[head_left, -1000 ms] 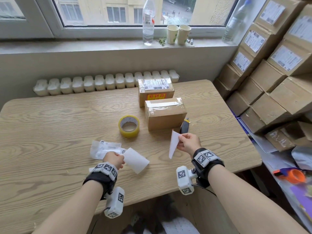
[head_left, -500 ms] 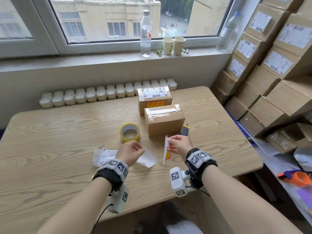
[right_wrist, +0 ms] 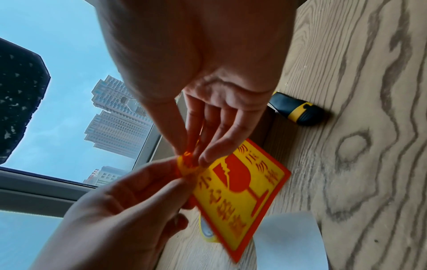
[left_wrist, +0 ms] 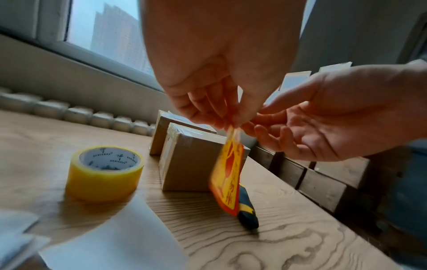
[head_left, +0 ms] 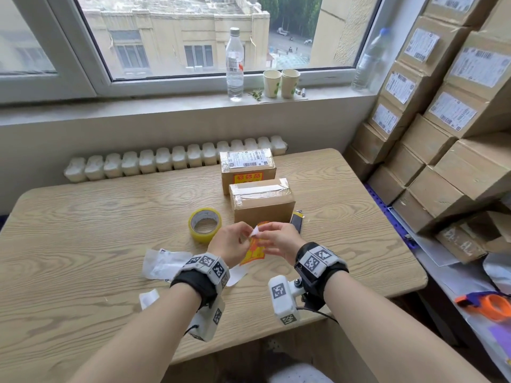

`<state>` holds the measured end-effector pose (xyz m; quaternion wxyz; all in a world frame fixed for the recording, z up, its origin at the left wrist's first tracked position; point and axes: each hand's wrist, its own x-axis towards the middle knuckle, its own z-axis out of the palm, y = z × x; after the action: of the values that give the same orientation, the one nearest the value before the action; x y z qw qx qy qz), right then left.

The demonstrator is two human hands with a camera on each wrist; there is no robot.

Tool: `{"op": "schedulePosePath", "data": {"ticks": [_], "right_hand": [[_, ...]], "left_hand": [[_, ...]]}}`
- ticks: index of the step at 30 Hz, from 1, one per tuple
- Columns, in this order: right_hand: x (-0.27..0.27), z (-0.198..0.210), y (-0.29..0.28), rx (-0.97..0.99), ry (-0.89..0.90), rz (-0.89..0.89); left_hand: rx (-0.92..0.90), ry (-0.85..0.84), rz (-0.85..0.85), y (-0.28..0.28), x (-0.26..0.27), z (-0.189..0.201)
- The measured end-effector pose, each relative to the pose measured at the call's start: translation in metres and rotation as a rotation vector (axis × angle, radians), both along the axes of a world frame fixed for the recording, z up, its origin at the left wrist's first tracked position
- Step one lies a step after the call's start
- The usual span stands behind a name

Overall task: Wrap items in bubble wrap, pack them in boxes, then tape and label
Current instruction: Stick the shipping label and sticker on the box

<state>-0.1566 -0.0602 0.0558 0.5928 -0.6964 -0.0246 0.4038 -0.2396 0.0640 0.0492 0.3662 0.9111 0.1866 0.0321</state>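
A yellow and red fragile sticker (head_left: 253, 252) hangs above the table edge in front of the taped cardboard box (head_left: 262, 205). My left hand (head_left: 244, 236) and right hand (head_left: 265, 234) meet at its top corner and both pinch it there. A small white flap of backing (head_left: 255, 231) sticks up between the fingertips. The right wrist view shows the sticker (right_wrist: 242, 191) with its printed face and broken-glass symbol, and its corner curled between the fingers (right_wrist: 208, 155). In the left wrist view the sticker (left_wrist: 227, 173) hangs edge-on. A second box (head_left: 247, 167) with a shipping label stands behind the first.
A yellow tape roll (head_left: 205, 224) lies left of the taped box, and a black and yellow utility knife (head_left: 296, 221) lies to its right. Loose white backing papers (head_left: 166, 262) lie near my left wrist. Stacked labelled cartons (head_left: 442, 120) fill the right side. Bottles and cups stand on the sill.
My left hand let go of the white paper on the table and rose to meet the right hand. The sticker turned so its yellow face shows, and both hands now pinch its corner.
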Motion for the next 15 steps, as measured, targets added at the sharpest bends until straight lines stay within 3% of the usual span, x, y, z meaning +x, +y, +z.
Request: {"op": "schedulePosePath", "data": {"ticks": [6,11,15], "right_hand": [[0.038,-0.020,-0.025,-0.239,-0.403,0.025],[0.064,-0.038,-0.038,-0.210,-0.428,0.019],[0.077,-0.048,-0.036,-0.195,-0.432,0.025]], "left_hand": [[-0.230,-0.073,0.214,0.000,0.016,-0.011],[-0.360,-0.082,0.269,-0.003,0.025,-0.024],[-0.339,-0.066,0.342,-0.006,0.036,-0.034]]}}
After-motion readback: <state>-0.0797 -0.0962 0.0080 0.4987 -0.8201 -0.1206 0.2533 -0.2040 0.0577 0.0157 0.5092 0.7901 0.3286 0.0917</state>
